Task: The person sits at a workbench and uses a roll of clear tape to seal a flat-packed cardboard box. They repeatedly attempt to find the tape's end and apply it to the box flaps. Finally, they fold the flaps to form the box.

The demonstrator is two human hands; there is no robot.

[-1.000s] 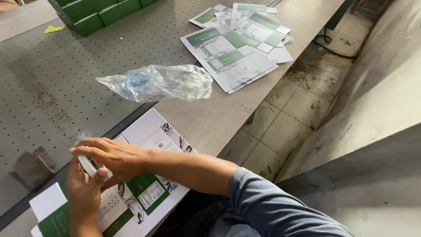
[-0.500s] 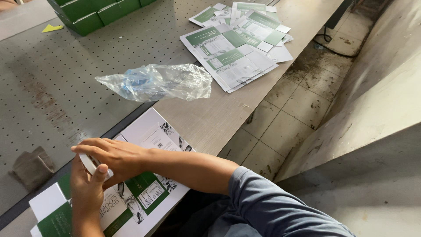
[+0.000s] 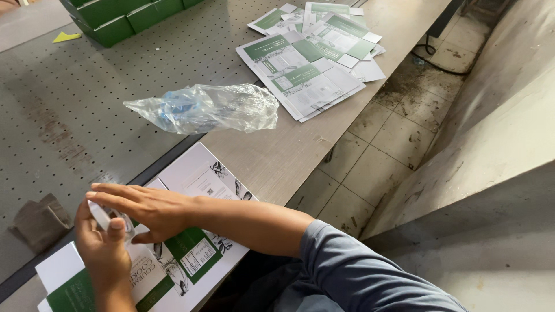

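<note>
- Presently, a small white piece (image 3: 103, 215) is pinched in the left hand (image 3: 104, 254) over the flat carton (image 3: 191, 254) at the counter (image 3: 272, 156) edge.
- Right hand (image 3: 144, 209) is laid flat, nothing gripped.
- Risk: the piece may be dropped if the pinch slackens.

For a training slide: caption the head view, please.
Both hands, left hand and right hand, work a green-and-white flat carton beside a crumpled plastic bag.

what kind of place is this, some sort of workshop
Probably a packaging or box-assembly workshop. Flat printed green-and-white carton blanks lie stacked on a perforated metal worktable, finished green boxes sit at its far edge, and the hands work over another flat carton blank.
</note>
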